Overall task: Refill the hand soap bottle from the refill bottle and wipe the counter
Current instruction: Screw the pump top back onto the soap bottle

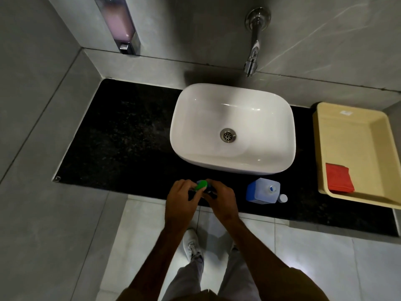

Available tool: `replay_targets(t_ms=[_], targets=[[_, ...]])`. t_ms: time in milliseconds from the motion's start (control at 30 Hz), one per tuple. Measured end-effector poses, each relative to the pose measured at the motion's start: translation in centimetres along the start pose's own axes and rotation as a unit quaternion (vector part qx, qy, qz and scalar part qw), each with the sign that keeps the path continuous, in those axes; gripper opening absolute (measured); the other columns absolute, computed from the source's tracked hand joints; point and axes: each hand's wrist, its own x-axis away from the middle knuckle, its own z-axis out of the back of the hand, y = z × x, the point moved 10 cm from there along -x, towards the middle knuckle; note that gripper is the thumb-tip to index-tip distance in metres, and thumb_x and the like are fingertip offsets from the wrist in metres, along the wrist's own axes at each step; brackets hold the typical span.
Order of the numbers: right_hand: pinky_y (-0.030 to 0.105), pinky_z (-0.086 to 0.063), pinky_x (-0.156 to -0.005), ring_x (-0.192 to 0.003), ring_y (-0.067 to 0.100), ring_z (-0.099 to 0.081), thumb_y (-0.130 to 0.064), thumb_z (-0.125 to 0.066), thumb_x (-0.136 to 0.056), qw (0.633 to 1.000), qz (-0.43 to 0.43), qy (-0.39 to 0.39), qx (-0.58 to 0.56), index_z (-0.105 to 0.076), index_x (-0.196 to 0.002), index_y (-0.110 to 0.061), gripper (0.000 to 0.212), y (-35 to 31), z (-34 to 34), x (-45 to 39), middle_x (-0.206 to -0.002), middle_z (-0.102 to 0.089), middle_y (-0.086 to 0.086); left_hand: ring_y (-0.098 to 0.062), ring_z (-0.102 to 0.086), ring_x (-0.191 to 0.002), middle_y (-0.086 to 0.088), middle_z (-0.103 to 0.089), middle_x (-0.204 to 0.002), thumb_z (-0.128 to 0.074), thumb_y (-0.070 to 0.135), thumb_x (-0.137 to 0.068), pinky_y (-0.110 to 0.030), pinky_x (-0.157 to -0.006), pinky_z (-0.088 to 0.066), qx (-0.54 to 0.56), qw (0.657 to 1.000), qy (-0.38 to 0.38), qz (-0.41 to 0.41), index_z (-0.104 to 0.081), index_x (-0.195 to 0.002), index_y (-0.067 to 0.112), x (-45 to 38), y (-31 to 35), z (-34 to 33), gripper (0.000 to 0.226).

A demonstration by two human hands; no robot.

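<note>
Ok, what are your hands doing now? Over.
Both hands, left and right, on green-capped soap bottle. Refill bottle open, cap beside it. Red cloth in tray.

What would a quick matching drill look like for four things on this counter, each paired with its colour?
Things:
1. Cap between the two hands
2. Folded cloth
3. Tray
4. Loose cap beside the refill bottle

Colours:
A. Pale yellow
B. White
C. Green
D. Red

Pairs: 1-C, 2-D, 3-A, 4-B
</note>
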Motion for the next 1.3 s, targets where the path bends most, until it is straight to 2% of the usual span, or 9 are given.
replay_targets(t_ms=[133,467,567,633,733,800,933,1067,1300], targets=[[0.033,-0.059,-0.093,-0.104,0.007,-0.070,-0.026,-0.076,-0.089,1.000,0.002,-0.006,-0.005,-0.069,-0.124,-0.023,0.036,-0.1,0.0,0.1,-0.118,-0.072,-0.005,-0.019,-0.056,-0.074,-0.001,-0.057,-0.077,-0.072,0.030,-0.091,-0.043,-0.064,-0.054,0.003,1.000,0.025,0.015,-0.059,-0.076,0.013,0.6,1.1,0.0,0.027],[0.034,-0.060,-0.093,-0.104,0.006,-0.070,-0.022,-0.075,-0.090,1.000,0.008,-0.009,-0.009,-0.069,-0.123,-0.023,0.033,-0.5,0.0,0.3,-0.116,-0.073,-0.006,-0.020,-0.058,-0.075,-0.002,-0.058,-0.078,-0.073,0.031,-0.091,-0.044,-0.065,-0.055,0.026,0.999,0.027,0.036,-0.059,-0.077,0.011,0.9,0.9,-0.4,0.027],[0.034,-0.060,-0.092,-0.105,0.007,-0.070,-0.020,-0.077,-0.088,1.000,0.009,-0.002,0.003,-0.069,-0.124,-0.024,0.037,-0.6,0.0,0.4,-0.117,-0.073,-0.006,-0.017,-0.062,-0.088,-0.001,-0.060,-0.095,-0.076,0.032,-0.086,-0.037,-0.077,-0.058,0.056,0.998,-0.014,0.028,-0.062,-0.094,0.014,1.6,0.1,-0.8,0.024],[0.031,-0.060,-0.092,-0.102,0.005,-0.070,-0.029,-0.078,-0.086,1.000,0.001,-0.004,0.008,-0.068,-0.126,-0.025,0.041,-1.2,-0.3,0.1,-0.115,-0.074,-0.007,-0.016,-0.062,-0.106,-0.003,-0.059,-0.116,-0.078,0.027,-0.084,-0.031,-0.090,-0.057,0.055,0.998,-0.029,0.019,-0.060,-0.114,0.014,2.5,-1.0,-0.5,0.036],[0.028,-0.058,-0.093,-0.101,0.006,-0.071,-0.039,-0.079,-0.084,0.999,0.011,-0.005,0.031,-0.066,-0.129,-0.023,0.049,-3.4,-1.8,-1.6,-0.115,-0.075,-0.005,-0.018,-0.045,-0.138,-0.009,-0.043,-0.149,-0.074,0.007,-0.085,-0.030,-0.113,-0.043,0.077,0.995,-0.037,0.046,-0.041,-0.146,0.009,2.5,-4.1,0.9,0.070],[0.027,-0.057,-0.094,-0.102,0.009,-0.070,-0.044,-0.079,-0.083,0.998,0.038,-0.007,0.049,-0.066,-0.128,-0.024,0.050,-5.6,-3.3,-2.9,-0.113,-0.075,-0.005,-0.019,-0.033,-0.148,-0.010,-0.032,-0.160,-0.069,-0.004,-0.084,-0.035,-0.121,-0.035,0.081,0.994,-0.053,0.057,-0.026,-0.155,0.007,1.5,-5.6,1.6,0.083],[0.030,-0.055,-0.088,-0.097,0.017,-0.071,-0.044,-0.079,-0.082,0.995,0.060,-0.010,0.078,-0.068,-0.120,-0.023,0.044,-8.6,-6.6,-5.7,-0.106,-0.076,-0.002,-0.025,-0.034,-0.148,-0.011,-0.032,-0.160,-0.062,-0.015,-0.082,-0.050,-0.121,-0.036,0.108,0.988,-0.042,0.098,-0.023,-0.156,0.008,-1.1,-8.2,3.3,0.087],[0.028,-0.053,-0.087,-0.097,0.019,-0.071,-0.034,-0.077,-0.085,0.991,0.084,-0.039,0.094,-0.067,-0.121,-0.023,0.040,-10.2,-9.5,-8.0,-0.107,-0.076,0.000,-0.024,-0.036,-0.147,-0.011,-0.033,-0.159,-0.058,-0.015,-0.082,-0.051,-0.119,-0.037,0.113,0.983,-0.021,0.141,-0.025,-0.156,0.012,-2.7,-11.1,4.5,0.086],[0.042,-0.053,-0.099,-0.110,0.025,-0.068,-0.023,-0.071,-0.091,0.978,0.125,-0.093,0.139,-0.062,-0.135,-0.015,0.045,-10.9,-11.8,-8.9,-0.123,-0.072,0.007,-0.025,-0.037,-0.147,-0.011,-0.033,-0.159,-0.060,-0.012,-0.080,-0.050,-0.119,-0.038,0.110,0.981,-0.025,0.159,-0.023,-0.157,0.014,-2.7,-13.4,3.8,0.088]])
